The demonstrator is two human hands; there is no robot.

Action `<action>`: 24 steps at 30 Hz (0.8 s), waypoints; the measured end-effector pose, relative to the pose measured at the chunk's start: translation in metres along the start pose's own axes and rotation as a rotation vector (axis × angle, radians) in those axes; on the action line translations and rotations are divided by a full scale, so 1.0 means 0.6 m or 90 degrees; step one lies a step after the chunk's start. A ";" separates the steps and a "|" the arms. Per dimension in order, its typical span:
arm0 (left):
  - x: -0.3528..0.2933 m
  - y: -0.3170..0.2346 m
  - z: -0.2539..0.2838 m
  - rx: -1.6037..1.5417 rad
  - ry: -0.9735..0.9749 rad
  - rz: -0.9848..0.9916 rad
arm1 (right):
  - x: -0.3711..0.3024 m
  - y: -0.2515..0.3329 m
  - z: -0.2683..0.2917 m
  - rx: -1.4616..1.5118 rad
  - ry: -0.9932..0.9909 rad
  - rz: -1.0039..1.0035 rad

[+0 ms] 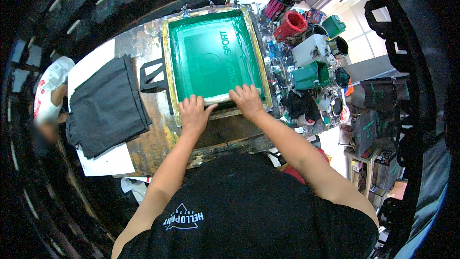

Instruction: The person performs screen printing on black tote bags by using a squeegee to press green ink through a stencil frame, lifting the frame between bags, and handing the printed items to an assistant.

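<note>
A screen-printing frame with a pale, stained rim (166, 57) lies on the table, its mesh (201, 52) coated in green ink with some lettering showing through. Along the near end of the mesh is a squeegee with a pale handle (218, 99). My left hand (193, 114) grips its left end, fingers bent over the top and thumb pointing inward. On its right end my right hand (247, 101) is closed the same way. The squeegee's blade is hidden. From under the frame's left side a black fabric bag (153, 76) sticks out, handles showing.
A stack of black fabric bags (109, 108) lies on white sheets at the left. Metal clamps (211, 5) hold the frame's far edge. Ink containers crowd the right side, among them a red tub (291, 24) and a green tub (306, 76). A person (45, 127) is at the far left.
</note>
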State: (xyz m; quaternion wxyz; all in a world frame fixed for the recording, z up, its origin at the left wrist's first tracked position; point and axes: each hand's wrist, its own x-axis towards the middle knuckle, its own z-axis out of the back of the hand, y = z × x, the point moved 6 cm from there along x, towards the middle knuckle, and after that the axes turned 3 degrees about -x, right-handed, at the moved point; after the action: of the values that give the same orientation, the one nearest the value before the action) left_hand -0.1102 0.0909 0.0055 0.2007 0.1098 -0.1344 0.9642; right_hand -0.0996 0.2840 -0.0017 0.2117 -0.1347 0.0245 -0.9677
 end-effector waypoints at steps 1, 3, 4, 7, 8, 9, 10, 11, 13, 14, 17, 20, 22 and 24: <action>0.014 0.004 -0.002 -0.027 0.021 0.015 | 0.005 -0.006 -0.003 0.004 0.024 -0.002; 0.024 0.012 0.015 -0.108 0.007 0.022 | 0.028 -0.013 0.006 0.012 0.064 -0.005; 0.013 0.013 0.031 -0.164 -0.027 0.013 | 0.023 -0.012 -0.006 0.009 0.086 -0.021; -0.055 0.053 0.051 -0.191 -0.075 0.070 | -0.005 0.008 0.012 -0.006 0.044 -0.044; -0.082 0.082 0.043 -0.169 -0.055 0.138 | -0.025 0.014 0.002 -0.011 0.052 -0.063; -0.113 0.117 0.030 -0.141 -0.036 0.214 | -0.035 0.023 0.004 -0.005 0.047 -0.063; -0.135 0.141 0.017 -0.110 0.024 0.235 | -0.047 0.033 0.007 0.001 0.044 -0.066; -0.152 0.164 0.006 -0.079 0.082 0.254 | -0.055 0.039 0.008 0.005 0.040 -0.071; -0.157 0.194 -0.010 -0.047 0.137 0.220 | -0.049 0.040 0.005 0.028 0.059 -0.074; -0.149 0.194 -0.012 -0.049 0.138 0.168 | -0.044 0.034 0.003 0.028 0.069 -0.076; -0.146 0.194 0.003 -0.092 0.045 0.116 | -0.029 0.021 0.011 0.015 0.030 -0.072; -0.164 0.187 0.024 -0.155 -0.063 0.080 | -0.027 0.019 0.055 0.023 0.007 -0.065; -0.159 0.191 0.027 -0.423 -0.071 0.195 | 0.000 0.008 0.118 0.050 -0.012 -0.067; -0.126 0.172 0.079 -0.536 -0.136 0.224 | 0.028 -0.006 0.179 0.034 -0.081 -0.083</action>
State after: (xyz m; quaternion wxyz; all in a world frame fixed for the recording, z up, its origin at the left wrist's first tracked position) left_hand -0.0779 -0.0415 0.0076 0.0462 0.0930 -0.5506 0.8283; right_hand -0.0864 0.2814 0.1065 0.1532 -0.1912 -0.0235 -0.9692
